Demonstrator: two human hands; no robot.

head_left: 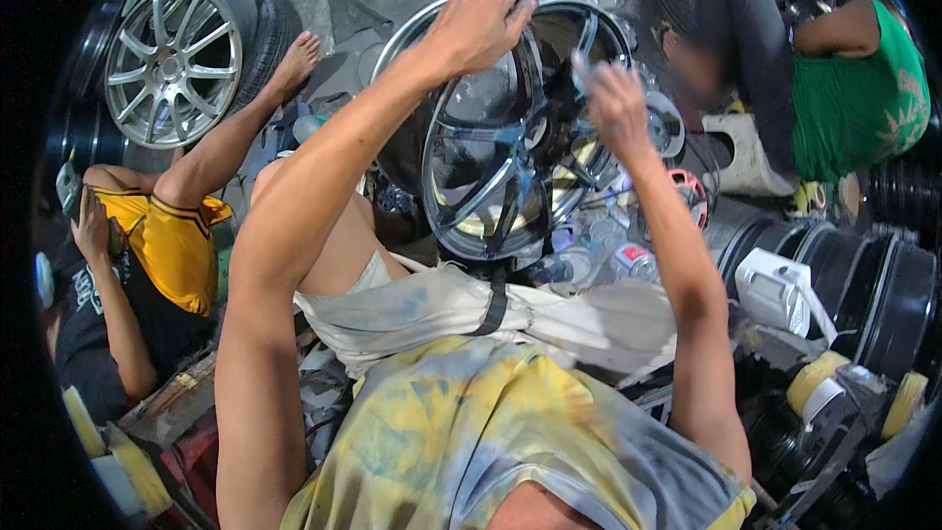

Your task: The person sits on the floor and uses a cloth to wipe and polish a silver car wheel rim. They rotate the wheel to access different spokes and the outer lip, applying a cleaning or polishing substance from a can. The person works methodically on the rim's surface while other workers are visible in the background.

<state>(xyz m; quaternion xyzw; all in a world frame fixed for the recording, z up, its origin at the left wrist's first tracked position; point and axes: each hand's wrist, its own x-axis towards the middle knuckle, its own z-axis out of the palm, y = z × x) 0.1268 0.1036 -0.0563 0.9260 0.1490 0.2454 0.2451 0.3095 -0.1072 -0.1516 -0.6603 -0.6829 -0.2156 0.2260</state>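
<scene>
A dark alloy wheel with several spokes stands tilted in front of my knees. My left hand is at the wheel's upper edge, its fingers bent over the rim. Over the wheel's right side, beside an upper spoke, is my right hand. Motion blurs it, but its fingers look curled; whatever they hold, if anything, is too smeared to name. Bluish-grey patches mark the spokes and hub. A pale cloth with a dark strap lies across my lap, below the wheel.
On the left sits a person in yellow shorts, a bare leg stretched toward a silver wheel. Another person in a green top sits at right. Clear plastic bottles lie below the wheel. Dark wheel barrels and a white device are at right.
</scene>
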